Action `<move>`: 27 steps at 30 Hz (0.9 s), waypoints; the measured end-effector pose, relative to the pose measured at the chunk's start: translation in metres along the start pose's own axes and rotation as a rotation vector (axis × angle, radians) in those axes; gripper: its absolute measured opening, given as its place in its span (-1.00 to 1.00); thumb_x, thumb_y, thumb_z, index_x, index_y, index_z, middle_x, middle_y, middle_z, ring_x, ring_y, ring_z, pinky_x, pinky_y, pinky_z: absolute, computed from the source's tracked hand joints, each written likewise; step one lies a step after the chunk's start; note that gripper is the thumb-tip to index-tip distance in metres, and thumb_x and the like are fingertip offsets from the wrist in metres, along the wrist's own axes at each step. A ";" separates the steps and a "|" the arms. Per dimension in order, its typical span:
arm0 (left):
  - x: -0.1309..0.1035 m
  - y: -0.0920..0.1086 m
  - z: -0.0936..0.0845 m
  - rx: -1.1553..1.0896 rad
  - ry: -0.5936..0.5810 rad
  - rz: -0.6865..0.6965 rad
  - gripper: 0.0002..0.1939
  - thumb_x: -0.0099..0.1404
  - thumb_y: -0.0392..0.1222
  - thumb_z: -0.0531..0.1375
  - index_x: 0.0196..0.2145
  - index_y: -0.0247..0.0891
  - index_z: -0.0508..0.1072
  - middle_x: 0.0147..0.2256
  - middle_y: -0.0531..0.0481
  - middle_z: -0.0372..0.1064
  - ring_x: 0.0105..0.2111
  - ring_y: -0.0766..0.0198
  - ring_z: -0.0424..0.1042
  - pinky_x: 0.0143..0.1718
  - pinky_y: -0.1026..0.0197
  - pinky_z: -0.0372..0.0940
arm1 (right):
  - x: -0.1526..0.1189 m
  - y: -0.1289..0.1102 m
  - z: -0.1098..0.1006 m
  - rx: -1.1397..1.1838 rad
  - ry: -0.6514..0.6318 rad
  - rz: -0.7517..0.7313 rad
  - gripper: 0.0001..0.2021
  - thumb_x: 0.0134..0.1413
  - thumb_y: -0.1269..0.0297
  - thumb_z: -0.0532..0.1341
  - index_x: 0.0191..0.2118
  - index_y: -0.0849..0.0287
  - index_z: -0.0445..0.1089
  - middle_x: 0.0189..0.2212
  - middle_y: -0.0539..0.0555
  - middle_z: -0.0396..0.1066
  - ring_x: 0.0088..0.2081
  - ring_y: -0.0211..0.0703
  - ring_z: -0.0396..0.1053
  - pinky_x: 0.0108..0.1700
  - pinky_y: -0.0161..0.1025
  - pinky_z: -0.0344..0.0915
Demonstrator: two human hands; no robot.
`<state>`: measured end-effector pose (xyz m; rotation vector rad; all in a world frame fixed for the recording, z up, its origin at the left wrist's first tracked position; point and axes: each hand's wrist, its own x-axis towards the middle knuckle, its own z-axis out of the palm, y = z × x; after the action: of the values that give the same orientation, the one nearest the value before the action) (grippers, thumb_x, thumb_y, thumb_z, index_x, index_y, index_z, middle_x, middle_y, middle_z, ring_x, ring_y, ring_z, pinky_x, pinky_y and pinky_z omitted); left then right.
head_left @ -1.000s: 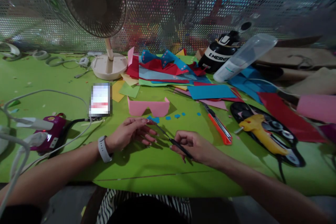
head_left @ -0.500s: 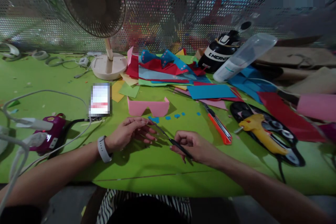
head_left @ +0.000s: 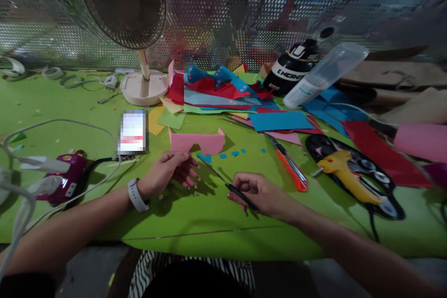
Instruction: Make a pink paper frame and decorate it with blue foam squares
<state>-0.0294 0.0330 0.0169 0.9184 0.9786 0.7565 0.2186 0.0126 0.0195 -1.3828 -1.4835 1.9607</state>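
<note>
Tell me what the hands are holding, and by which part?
The right hand holds a thin tool by its black handle. I see nothing in the left hand.

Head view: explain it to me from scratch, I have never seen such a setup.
There is no robot here. A person works with two bare hands, and one camera worn on the head takes every picture, looking forward and down.

The right hand holds a slim black-handled tool, probably scissors, pointing toward the blue scraps. The left hand is loosely open and seems to hold nothing.

On the green table lie pink paper glasses, an orange cutter and a yellow glue gun. Coloured paper and a fan stand further back. The phone has its screen blurred out.
</note>
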 end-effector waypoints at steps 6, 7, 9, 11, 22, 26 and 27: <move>0.002 -0.001 -0.002 -0.041 -0.122 -0.061 -0.52 0.34 0.14 0.06 -0.27 -0.38 0.52 -0.34 -0.22 0.55 -0.43 0.20 0.54 -0.42 0.21 0.40 | -0.002 -0.004 0.005 -0.030 -0.019 0.028 -0.49 -0.37 -0.08 0.46 -0.53 0.14 0.19 -0.68 -0.16 0.22 -0.63 -0.40 0.20 -0.59 -0.40 0.16; 0.002 -0.001 -0.002 -0.045 -0.129 -0.058 -0.51 0.33 0.15 0.07 -0.27 -0.38 0.52 -0.32 -0.22 0.55 -0.41 0.20 0.54 -0.42 0.21 0.40 | -0.002 -0.004 0.005 -0.037 -0.020 0.032 -0.49 -0.36 -0.08 0.46 -0.53 0.15 0.19 -0.68 -0.16 0.22 -0.63 -0.40 0.20 -0.59 -0.40 0.16; 0.002 -0.002 -0.002 -0.037 -0.127 -0.051 -0.50 0.33 0.17 0.06 -0.27 -0.37 0.52 -0.32 -0.21 0.55 -0.41 0.20 0.54 -0.43 0.22 0.40 | -0.002 -0.003 0.005 -0.046 -0.019 0.033 -0.50 -0.36 -0.08 0.46 -0.53 0.15 0.21 -0.67 -0.15 0.23 -0.63 -0.39 0.21 -0.59 -0.40 0.17; 0.000 -0.002 -0.001 -0.003 -0.107 -0.036 -0.51 0.34 0.18 0.06 -0.27 -0.34 0.51 -0.34 -0.17 0.54 -0.43 0.22 0.53 -0.45 0.24 0.40 | -0.002 -0.003 0.003 -0.041 -0.009 0.021 -0.50 -0.37 -0.07 0.47 -0.52 0.16 0.22 -0.67 -0.15 0.23 -0.62 -0.39 0.20 -0.59 -0.39 0.17; -0.003 -0.006 0.008 1.161 -0.126 0.641 -0.53 0.40 0.02 0.02 0.16 -0.22 0.36 0.02 -0.25 0.35 -0.01 0.05 0.34 0.04 -0.03 0.24 | -0.006 -0.021 -0.013 -0.030 0.186 -0.149 -0.46 -0.36 -0.16 0.43 -0.50 0.14 0.21 -0.67 -0.11 0.28 -0.68 -0.40 0.16 -0.67 -0.38 0.04; 0.004 -0.017 0.010 1.475 -0.090 0.759 -0.36 0.35 0.18 0.04 0.26 -0.21 0.21 0.27 -0.29 0.06 0.28 -0.15 -0.02 0.26 -0.24 -0.12 | -0.001 -0.013 -0.020 -0.058 0.190 -0.182 -0.49 -0.27 -0.15 0.40 -0.46 0.16 0.23 -0.67 -0.10 0.31 -0.71 -0.45 0.07 -0.69 -0.40 -0.06; 0.006 -0.019 0.010 1.511 -0.089 0.780 -0.32 0.34 0.20 0.04 0.28 -0.23 0.18 0.30 -0.29 0.00 0.31 -0.15 -0.09 0.28 -0.23 -0.19 | 0.001 -0.011 -0.021 -0.060 0.188 -0.193 -0.50 -0.25 -0.15 0.40 -0.45 0.16 0.24 -0.67 -0.10 0.32 -0.72 -0.45 0.06 -0.69 -0.41 -0.07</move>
<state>-0.0153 0.0270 0.0003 2.7220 1.0327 0.4776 0.2329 0.0296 0.0291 -1.3514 -1.5358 1.6352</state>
